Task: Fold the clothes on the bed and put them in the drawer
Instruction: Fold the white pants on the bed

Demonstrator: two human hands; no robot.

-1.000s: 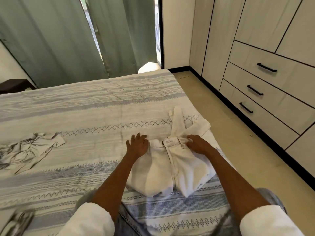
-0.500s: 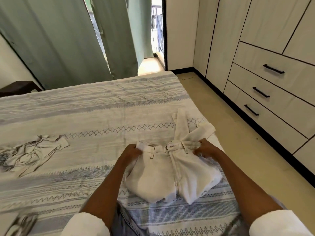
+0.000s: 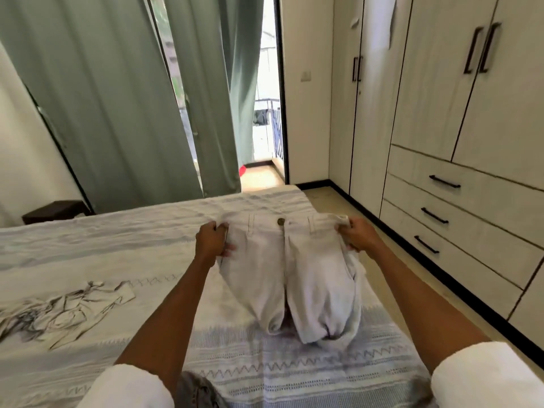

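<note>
White folded trousers hang above the bed, waistband up with a brown button in the middle. My left hand grips the left end of the waistband. My right hand grips the right end. The folded legs droop down toward the striped bedspread. On the left of the bed lies a crumpled white and grey patterned garment. To the right stand three wardrobe drawers with black handles, all closed.
Tall wardrobe doors rise above the drawers. A strip of beige floor runs between bed and wardrobe. Green curtains hang behind the bed beside an open balcony door. A dark side table sits at far left.
Both hands went from pressing the trousers flat on the bed to gripping the waistband ends and lifting them up. My head has tilted up, showing more of the wardrobe.
</note>
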